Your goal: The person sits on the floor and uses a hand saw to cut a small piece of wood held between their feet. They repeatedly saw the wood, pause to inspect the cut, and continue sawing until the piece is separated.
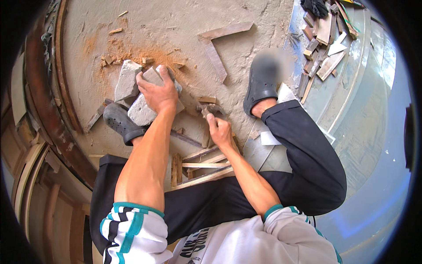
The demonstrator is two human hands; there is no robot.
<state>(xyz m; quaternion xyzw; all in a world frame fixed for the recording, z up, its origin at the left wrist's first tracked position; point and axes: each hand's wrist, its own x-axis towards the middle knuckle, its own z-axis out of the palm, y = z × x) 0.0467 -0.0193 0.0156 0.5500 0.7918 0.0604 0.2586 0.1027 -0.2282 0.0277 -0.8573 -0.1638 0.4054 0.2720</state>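
Observation:
My left hand (159,91) presses down on a short wooden piece (152,76), thumb and fingers spread around its sides. Under and beside it are rough pale blocks (128,80), one of them (141,111) lying by my left shoe. In my right hand (220,131), the fingers are wrapped around the handle of a handsaw (190,104). Its blade is smeared by motion and points toward the wood under my left hand. Where the blade meets the wood is hard to make out.
Orange sawdust (162,53) and small offcuts lie beyond the blocks. An L-shaped wooden piece (212,43) rests on the concrete. Wood strips (206,165) lie between my legs. Dark clogs (263,77) flank the work. Scrap wood (323,31) is piled at far right; long boards (57,119) stand left.

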